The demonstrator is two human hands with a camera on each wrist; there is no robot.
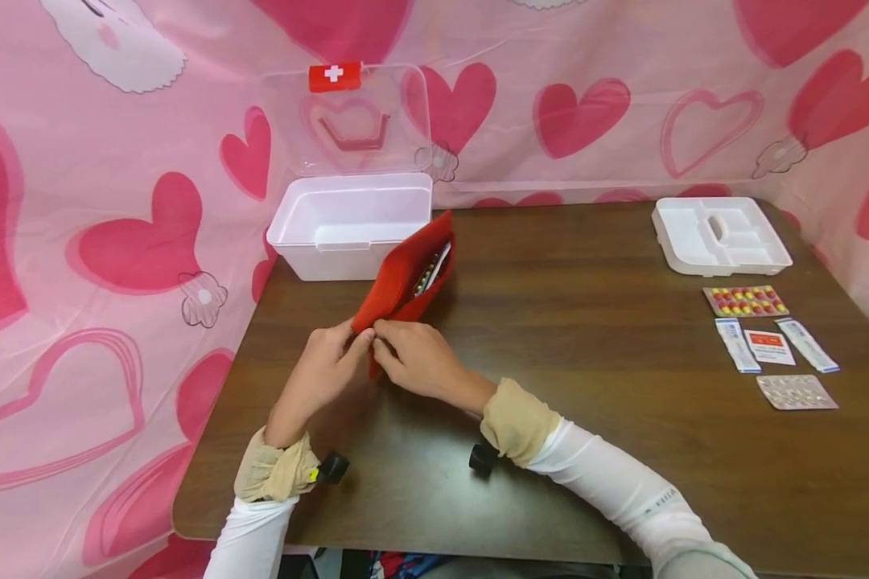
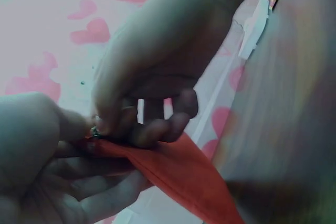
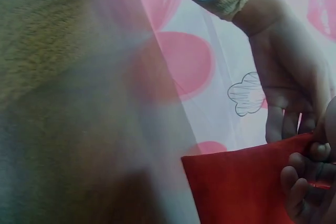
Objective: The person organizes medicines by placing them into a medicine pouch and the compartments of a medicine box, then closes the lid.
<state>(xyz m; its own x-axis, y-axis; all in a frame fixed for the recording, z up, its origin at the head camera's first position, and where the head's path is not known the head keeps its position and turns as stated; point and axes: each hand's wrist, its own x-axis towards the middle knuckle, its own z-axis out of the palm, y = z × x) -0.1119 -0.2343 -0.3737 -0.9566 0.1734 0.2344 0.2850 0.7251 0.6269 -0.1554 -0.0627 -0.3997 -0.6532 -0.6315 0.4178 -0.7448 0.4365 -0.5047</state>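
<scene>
A red zip pouch point(image 1: 405, 269) is held tilted above the table, its mouth gaping. Inside it show a blister pack point(image 1: 427, 273) and something white, partly hidden by the pouch's wall. My left hand point(image 1: 322, 366) grips the pouch's near end between thumb and fingers. Right beside it, my right hand point(image 1: 420, 358) pinches the same corner, where a small metal zipper pull point(image 2: 94, 131) peeks out between both hands' fingertips in the left wrist view. The right wrist view shows the pouch's red side point(image 3: 241, 182) with the fingers of both hands at its upper edge.
Behind the pouch stands a white box point(image 1: 351, 225) with its clear lid point(image 1: 348, 121) raised. At the far right lie a white divided tray point(image 1: 720, 233), a red-and-yellow capsule blister point(image 1: 746, 301), several small packets point(image 1: 768, 346) and a silver blister pack point(image 1: 796, 392). A heart-patterned cloth hangs behind the table.
</scene>
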